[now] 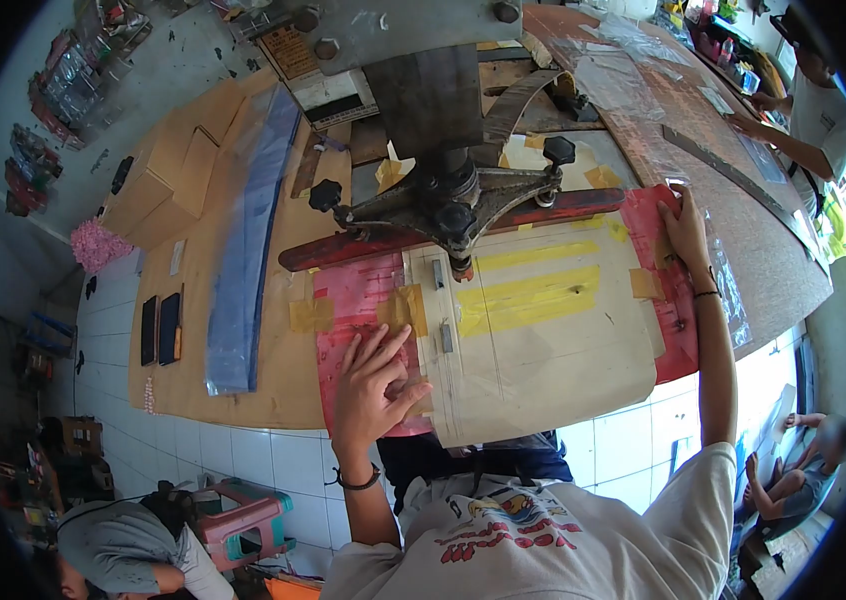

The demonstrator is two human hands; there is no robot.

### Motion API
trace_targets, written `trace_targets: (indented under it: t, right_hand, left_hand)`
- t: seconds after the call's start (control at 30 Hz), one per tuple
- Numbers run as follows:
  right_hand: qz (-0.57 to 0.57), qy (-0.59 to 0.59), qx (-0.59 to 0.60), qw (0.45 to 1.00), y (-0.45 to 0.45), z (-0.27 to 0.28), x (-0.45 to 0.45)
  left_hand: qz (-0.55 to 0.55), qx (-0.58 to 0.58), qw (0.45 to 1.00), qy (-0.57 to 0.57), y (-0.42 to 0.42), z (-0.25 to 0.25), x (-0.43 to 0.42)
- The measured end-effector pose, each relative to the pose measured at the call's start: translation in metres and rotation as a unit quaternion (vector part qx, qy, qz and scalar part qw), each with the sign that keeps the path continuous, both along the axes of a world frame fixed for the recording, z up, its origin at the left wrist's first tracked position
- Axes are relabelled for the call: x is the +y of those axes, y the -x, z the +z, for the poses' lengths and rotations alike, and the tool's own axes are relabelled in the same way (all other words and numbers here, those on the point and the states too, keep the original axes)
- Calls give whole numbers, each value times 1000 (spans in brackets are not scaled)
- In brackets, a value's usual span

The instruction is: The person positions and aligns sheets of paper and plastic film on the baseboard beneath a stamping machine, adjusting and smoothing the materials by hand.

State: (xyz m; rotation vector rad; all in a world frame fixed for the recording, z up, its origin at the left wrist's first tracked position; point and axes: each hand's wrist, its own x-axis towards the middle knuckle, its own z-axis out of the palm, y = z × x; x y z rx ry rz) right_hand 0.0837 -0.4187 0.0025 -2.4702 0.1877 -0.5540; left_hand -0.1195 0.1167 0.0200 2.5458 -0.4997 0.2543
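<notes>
A cream board (553, 370) with yellow tape strips (528, 300) lies over a red sheet (681, 330) under a metal press head (448, 195). My left hand (378, 380) rests with fingers spread on the red sheet and the board's left edge, beside brown tape. My right hand (685, 228) lies at the far right corner of the red sheet, its fingers over the edge. Two small metal pieces (447, 338) sit on the board's left part. A red bar (343, 248) runs below the press arms.
Blue plastic sheeting (248, 260) and two dark pieces (171, 328) lie on the left table. A cardboard box (178, 170) stands behind. One person (813, 130) stands at back right; others sit at lower right (808, 470) and lower left (113, 540), near a stool (243, 520).
</notes>
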Motion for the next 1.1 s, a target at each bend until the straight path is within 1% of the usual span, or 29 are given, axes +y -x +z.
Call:
trace_targets:
  t: [0.03, 0.13, 0.23, 0.27, 0.3, 0.33, 0.37, 0.4, 0.43, 0.47, 0.5, 0.57, 0.6, 0.63, 0.67, 0.7, 0.73, 0.77, 0.83, 0.9, 0.93, 1.0, 1.03, 1.07, 1.1]
  right_hand:
    - [-2, 3, 1, 1000, 1, 2, 0]
    - [35, -58, 7, 998, 5, 9, -5]
    - [116, -54, -47, 991, 21, 35, -25]
    - [135, -25, -98, 986, 41, 63, -14]
    - [157, 2, -146, 977, 75, 105, 7]
    - [142, 30, -108, 983, 117, 152, 34]
    - [130, 54, -128, 982, 152, 175, 43]
    - [166, -28, -106, 980, 187, 191, 52]
    - [222, -17, -127, 967, 219, 203, 61]
    - [321, 16, -127, 938, 236, 204, 61]
    - [385, 12, -105, 917, 241, 197, 73]
    - [506, -5, -45, 861, 251, 184, 97]
    - [532, 8, 46, 845, 246, 176, 107]
    - [513, -32, 124, 849, 241, 163, 119]
    - [503, -55, 137, 852, 235, 143, 131]
    - [453, -54, 183, 871, 233, 130, 146]
    - [439, -86, 179, 876, 231, 111, 160]
    - [451, -144, 189, 860, 230, 92, 167]
    - [475, -213, 188, 833, 230, 75, 184]
    - [453, -246, 196, 834, 230, 64, 207]
    - [448, -293, 185, 824, 231, 52, 216]
    - [414, -430, 235, 767, 228, 43, 228]
    - [395, -494, 256, 731, 224, 40, 232]
    - [361, -571, 271, 686, 222, 35, 235]
    - [362, -556, 267, 699, 221, 36, 234]
  left_hand:
    - [0, -2, 1000, 4, 0, -1, 0]
    - [-4, -8, 1000, 8, 1, 0, 0]
    - [-12, -8, 1000, 12, 3, -1, 2]
    - [-8, -10, 1000, 16, 3, -2, 3]
    - [-3, -17, 1000, 23, 0, -2, 2]
    - [0, -14, 1000, 28, -1, -3, 2]
    - [-4, -4, 1000, 27, 2, -3, 4]
    - [-5, -6, 999, 36, 4, 3, 2]
    - [-9, 4, 999, 52, 6, 3, 4]
    - [-16, 11, 997, 68, 5, 1, 6]
    - [-23, 17, 996, 87, 3, 0, 6]
    - [-31, -13, 996, 86, 5, 4, 3]
    - [-32, -27, 996, 84, 8, 8, 1]
    - [-38, -28, 995, 85, 11, 12, 0]
    - [-45, -27, 995, 84, 16, 15, -3]
    - [-52, -29, 995, 84, 22, 21, -8]
    - [-33, 14, 991, 132, 31, 35, -22]
    - [-51, -14, 990, 128, 40, 42, -33]
    - [-83, -69, 986, 125, 53, 48, -52]
    - [-106, -73, 985, 118, 57, 52, -66]
    - [-118, -76, 983, 115, 59, 52, -73]
    - [-135, -83, 982, 99, 61, 40, -84]
    - [-143, -87, 982, 90, 63, 35, -88]
    - [-154, -59, 981, 106, 68, 34, -93]
    - [-152, -47, 981, 108, 72, 30, -97]
